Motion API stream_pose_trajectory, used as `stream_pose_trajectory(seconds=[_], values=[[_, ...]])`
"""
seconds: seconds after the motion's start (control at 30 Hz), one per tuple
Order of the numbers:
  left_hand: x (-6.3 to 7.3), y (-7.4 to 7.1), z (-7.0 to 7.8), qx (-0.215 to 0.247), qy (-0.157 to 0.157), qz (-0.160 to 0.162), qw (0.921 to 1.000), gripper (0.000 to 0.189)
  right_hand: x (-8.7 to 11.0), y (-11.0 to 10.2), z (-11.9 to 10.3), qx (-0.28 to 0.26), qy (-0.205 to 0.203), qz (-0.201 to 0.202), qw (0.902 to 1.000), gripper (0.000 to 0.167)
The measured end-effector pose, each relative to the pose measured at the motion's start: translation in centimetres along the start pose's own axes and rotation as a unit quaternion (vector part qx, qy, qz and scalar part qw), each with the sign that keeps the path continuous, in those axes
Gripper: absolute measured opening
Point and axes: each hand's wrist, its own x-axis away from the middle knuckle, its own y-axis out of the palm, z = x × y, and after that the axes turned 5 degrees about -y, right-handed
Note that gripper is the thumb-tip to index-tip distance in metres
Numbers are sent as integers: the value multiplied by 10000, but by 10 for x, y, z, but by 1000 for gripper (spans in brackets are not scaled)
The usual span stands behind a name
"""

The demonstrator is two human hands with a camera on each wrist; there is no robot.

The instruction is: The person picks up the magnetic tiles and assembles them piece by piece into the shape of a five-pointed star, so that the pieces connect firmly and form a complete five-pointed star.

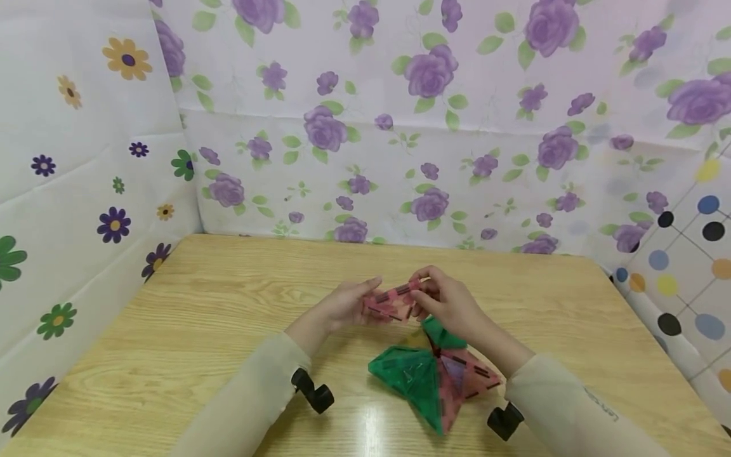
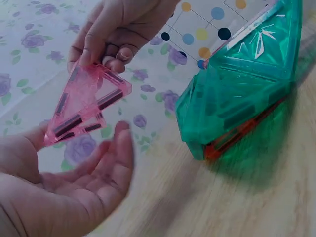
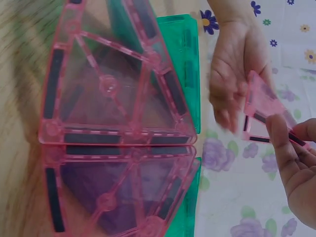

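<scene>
My right hand pinches a small folded piece of pink translucent magnetic tiles between thumb and fingers, above the table. At the other end of that piece is my left hand, palm up, fingers loosely spread; its thumb is near the tiles' corner, and I cannot tell whether it touches. Below the hands stands a pointed magnetic-tile build, with green tiles on the left and pink tiles on the right. Behind the build, a green part lies partly hidden by my right forearm.
The wooden table carries the build near its front middle. Flowered cloth hangs behind the table, with more patterned cloth at both sides. A black wrist camera mount sits close to the build's right side.
</scene>
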Motion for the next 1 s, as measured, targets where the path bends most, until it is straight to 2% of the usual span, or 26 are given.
stream_pose_trajectory(seconds=[0.07,0.13,0.3,0.47,0.6,0.73,0.83,1.0], values=[[3,1,-1,79,-261,-84,9996,59,1,0,1,77,-54,107,9999,23],[5,2,-2,117,-370,-80,9992,57,2,1,2,155,-91,188,9997,23],[7,10,-3,315,-39,489,9983,43,5,3,2,306,-31,414,9987,22],[5,16,-7,342,213,1232,9916,37,8,8,3,154,294,540,9980,25],[-3,17,-12,86,262,1471,9887,32,13,12,5,318,559,552,9964,28],[-14,12,-14,-216,19,1424,9896,31,18,13,5,451,773,540,9945,30],[-20,6,-15,-325,-252,1199,9919,28,22,12,6,483,794,461,9946,31],[-27,-1,-14,-851,-624,638,9924,20,30,9,11,1310,283,263,9906,26]])
